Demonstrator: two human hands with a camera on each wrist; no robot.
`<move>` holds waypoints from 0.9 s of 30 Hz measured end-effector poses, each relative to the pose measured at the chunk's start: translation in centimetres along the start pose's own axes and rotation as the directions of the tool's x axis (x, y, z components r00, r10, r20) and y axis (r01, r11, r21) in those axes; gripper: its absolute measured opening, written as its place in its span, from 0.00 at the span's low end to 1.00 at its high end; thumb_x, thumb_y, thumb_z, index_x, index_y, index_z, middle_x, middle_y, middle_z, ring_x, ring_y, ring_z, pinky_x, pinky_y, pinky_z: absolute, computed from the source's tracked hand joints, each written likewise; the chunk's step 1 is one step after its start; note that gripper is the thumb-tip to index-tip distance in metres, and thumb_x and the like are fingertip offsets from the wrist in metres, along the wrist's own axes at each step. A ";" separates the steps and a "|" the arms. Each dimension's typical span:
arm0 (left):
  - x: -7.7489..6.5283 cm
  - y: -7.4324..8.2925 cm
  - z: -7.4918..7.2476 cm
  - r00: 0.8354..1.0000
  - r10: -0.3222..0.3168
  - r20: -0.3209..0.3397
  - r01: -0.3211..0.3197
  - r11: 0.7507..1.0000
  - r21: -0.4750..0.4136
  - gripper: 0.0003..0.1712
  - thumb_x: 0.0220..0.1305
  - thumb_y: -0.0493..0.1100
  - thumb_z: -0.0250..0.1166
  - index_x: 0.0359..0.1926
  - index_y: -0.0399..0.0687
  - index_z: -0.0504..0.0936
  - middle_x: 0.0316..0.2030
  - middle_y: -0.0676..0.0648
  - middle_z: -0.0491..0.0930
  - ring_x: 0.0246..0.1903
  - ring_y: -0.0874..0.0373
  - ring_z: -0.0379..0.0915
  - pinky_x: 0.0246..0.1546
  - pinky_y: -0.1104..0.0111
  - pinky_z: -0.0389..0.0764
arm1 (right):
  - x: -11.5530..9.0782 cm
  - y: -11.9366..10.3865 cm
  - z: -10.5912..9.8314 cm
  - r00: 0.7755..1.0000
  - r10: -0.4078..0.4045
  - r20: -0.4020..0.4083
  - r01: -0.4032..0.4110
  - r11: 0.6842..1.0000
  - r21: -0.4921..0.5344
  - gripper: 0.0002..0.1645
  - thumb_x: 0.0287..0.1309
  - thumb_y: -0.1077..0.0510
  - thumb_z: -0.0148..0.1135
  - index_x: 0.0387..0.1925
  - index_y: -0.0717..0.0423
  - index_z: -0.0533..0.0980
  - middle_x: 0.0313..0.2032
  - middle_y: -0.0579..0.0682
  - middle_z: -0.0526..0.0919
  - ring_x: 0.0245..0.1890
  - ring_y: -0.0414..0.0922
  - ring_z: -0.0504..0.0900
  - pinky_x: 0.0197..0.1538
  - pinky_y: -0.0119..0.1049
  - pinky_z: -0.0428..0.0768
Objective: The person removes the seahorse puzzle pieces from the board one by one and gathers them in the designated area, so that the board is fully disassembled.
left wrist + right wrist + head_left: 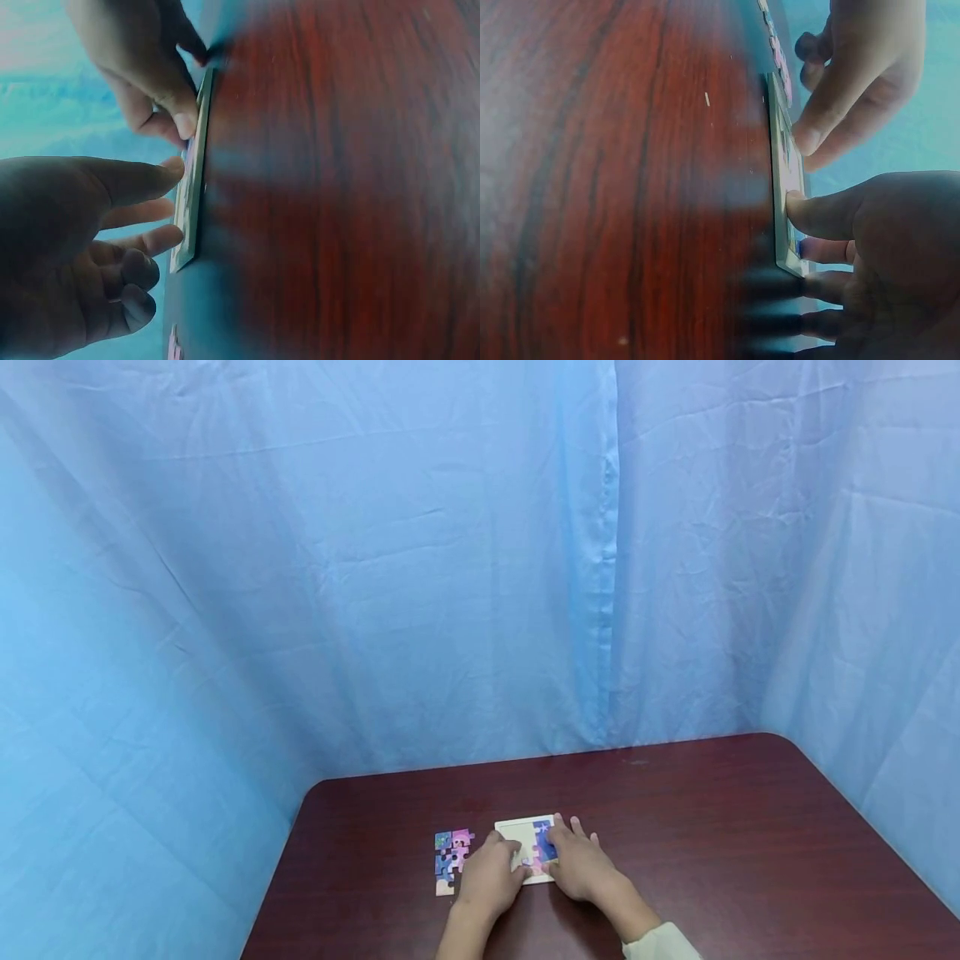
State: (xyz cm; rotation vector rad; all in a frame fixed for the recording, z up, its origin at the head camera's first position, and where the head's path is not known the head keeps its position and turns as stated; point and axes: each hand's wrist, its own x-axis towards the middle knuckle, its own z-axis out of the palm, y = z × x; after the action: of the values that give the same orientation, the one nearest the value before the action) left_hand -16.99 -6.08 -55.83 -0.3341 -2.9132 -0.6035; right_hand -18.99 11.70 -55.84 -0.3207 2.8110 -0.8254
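Observation:
A pale square puzzle tray [515, 825] lies on the table, its right part filled with dark blue and pink jigsaw pieces [546, 843]. My left hand [489, 878] reaches over its left side; thumb and forefinger touch the tray area, apart from each other, while the outer fingers curl in the left wrist view. From the other side, my right hand [585, 864] rests its thumb on the pieces near the front edge. Its other fingers stretch out over the right edge. Whether a loose piece lies under the left fingertips is hidden.
Left of the tray, several loose jigsaw pieces [444, 862] in blue, pink and cream lie grouped on the dark red-brown table [735, 843]. Light blue curtains [450, 568] hang behind the table and along both sides.

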 end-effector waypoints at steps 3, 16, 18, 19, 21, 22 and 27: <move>0.1 0.4 0.3 1.000 0.010 0.011 -0.011 1.000 0.022 0.21 0.56 0.50 0.81 0.49 0.47 0.92 0.39 0.46 0.82 0.32 0.52 0.84 0.35 0.61 0.84 | 0.0 0.0 -0.1 1.000 -0.002 -0.005 0.002 1.000 -0.009 0.23 0.65 0.57 0.71 0.59 0.60 0.77 0.78 0.70 0.62 0.80 0.73 0.56 0.74 0.77 0.55; 0.3 1.2 0.9 1.000 -0.014 -0.010 0.014 1.000 -0.010 0.11 0.53 0.48 0.82 0.38 0.54 0.95 0.35 0.51 0.81 0.31 0.54 0.84 0.33 0.62 0.82 | 0.0 0.4 -0.1 1.000 -0.028 -0.012 0.028 0.999 0.029 0.20 0.64 0.60 0.71 0.55 0.60 0.78 0.77 0.73 0.62 0.79 0.75 0.56 0.73 0.79 0.54; 0.3 1.2 0.8 1.000 -0.016 -0.012 0.016 1.000 -0.010 0.11 0.52 0.48 0.82 0.37 0.54 0.94 0.35 0.52 0.81 0.31 0.54 0.84 0.33 0.63 0.82 | 0.0 0.5 -0.2 1.000 -0.027 -0.009 0.028 0.998 0.053 0.20 0.64 0.61 0.70 0.56 0.61 0.78 0.77 0.74 0.62 0.79 0.75 0.55 0.73 0.79 0.53; 0.3 1.2 0.7 1.000 -0.016 -0.016 0.015 1.000 -0.008 0.11 0.52 0.48 0.82 0.37 0.54 0.94 0.34 0.52 0.80 0.31 0.54 0.84 0.33 0.63 0.82 | 0.0 0.5 -0.2 1.000 -0.028 -0.006 0.029 0.998 0.063 0.19 0.63 0.62 0.70 0.55 0.61 0.78 0.77 0.74 0.62 0.79 0.75 0.55 0.73 0.80 0.53; 0.3 1.2 0.6 1.000 -0.020 -0.017 0.020 1.000 -0.013 0.11 0.51 0.48 0.83 0.36 0.53 0.93 0.34 0.52 0.80 0.30 0.54 0.83 0.32 0.63 0.81 | 0.0 0.5 -0.3 0.999 -0.034 0.002 0.033 0.997 0.069 0.19 0.64 0.62 0.70 0.55 0.61 0.78 0.77 0.75 0.61 0.80 0.75 0.54 0.73 0.80 0.53; 0.3 1.2 0.6 1.000 -0.024 -0.012 0.024 1.000 -0.019 0.11 0.51 0.47 0.83 0.36 0.53 0.93 0.34 0.52 0.80 0.30 0.54 0.83 0.31 0.63 0.80 | 0.0 0.5 -0.4 0.999 -0.038 0.004 0.038 0.997 0.069 0.18 0.64 0.62 0.70 0.54 0.61 0.79 0.78 0.75 0.60 0.79 0.76 0.54 0.73 0.80 0.53; 0.4 1.1 0.4 0.999 -0.034 0.026 0.035 0.998 -0.045 0.12 0.52 0.46 0.82 0.35 0.52 0.88 0.34 0.51 0.78 0.28 0.52 0.82 0.29 0.61 0.79 | 0.2 0.4 -0.5 0.999 -0.051 -0.007 0.051 0.998 0.041 0.11 0.62 0.62 0.73 0.44 0.58 0.80 0.79 0.69 0.60 0.78 0.78 0.56 0.68 0.83 0.56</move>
State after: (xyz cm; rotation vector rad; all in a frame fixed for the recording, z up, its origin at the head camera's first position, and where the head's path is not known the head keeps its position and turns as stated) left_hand -17.17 -4.82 -55.67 -0.2996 -2.9384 -0.6758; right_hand -19.31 12.21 -55.66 -0.3861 2.7980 -0.8957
